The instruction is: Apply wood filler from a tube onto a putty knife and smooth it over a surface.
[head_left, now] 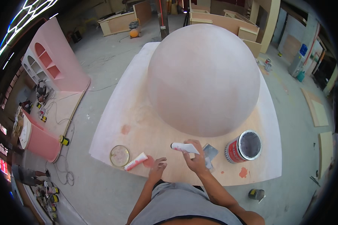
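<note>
My right hand (196, 160) is closed around a white squeeze tube (184, 147), held above the wooden board (180, 172) with its dark end toward the left. My left hand (157, 168) is empty, its fingers apart and slightly bent, near the board's front edge. Left of it lies a second white-and-red tube (136, 161), next to a salmon-coloured smear. Beyond that tube sits a round lid (119, 155). Just right of my right hand, grey flat scraper plates (210, 151) lie on the board. A large pale pinkish sphere (204, 78) rises from the board's middle.
An open can (233, 152) stands on the board at the right. A smaller dark can (256, 194) is on the floor beyond the front edge. Pink curved cabinets (64, 56) and other people (42, 91) are at the left; cables (67, 174) cross the floor there.
</note>
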`<state>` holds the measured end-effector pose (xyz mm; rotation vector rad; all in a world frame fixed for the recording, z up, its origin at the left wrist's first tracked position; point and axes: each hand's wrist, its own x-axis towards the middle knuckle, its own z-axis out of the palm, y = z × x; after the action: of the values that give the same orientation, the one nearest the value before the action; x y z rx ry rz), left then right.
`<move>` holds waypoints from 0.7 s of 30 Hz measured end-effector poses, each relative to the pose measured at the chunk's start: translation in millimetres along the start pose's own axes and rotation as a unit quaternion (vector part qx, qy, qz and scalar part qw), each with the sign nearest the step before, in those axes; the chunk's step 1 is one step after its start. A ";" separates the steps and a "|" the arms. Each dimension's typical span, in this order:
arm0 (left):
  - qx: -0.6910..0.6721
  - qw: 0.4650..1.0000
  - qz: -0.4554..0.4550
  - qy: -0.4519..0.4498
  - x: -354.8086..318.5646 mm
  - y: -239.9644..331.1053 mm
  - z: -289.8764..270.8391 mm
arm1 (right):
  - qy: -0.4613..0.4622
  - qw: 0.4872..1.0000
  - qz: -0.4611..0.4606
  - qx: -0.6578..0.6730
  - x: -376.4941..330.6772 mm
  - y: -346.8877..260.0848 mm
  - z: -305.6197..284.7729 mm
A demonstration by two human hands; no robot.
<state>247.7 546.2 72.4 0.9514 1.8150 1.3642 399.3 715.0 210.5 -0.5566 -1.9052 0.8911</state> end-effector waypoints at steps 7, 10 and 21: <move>-0.027 0.998 -0.057 0.016 -29.8 -3.7 -3.3 | -0.143 0.974 0.154 -0.081 -43.5 42.7 13.6; -0.097 0.988 -0.118 0.017 -33.9 -5.6 5.7 | -0.033 0.997 0.072 0.000 -32.0 -13.0 -14.4; 0.007 0.996 -0.018 -0.082 9.2 9.9 25.8 | -0.126 0.957 0.258 0.043 -113.4 74.4 -7.3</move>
<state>266.3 568.3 75.2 1.0032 1.7116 1.2166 459.7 686.8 92.2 -0.9496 -1.9659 1.4298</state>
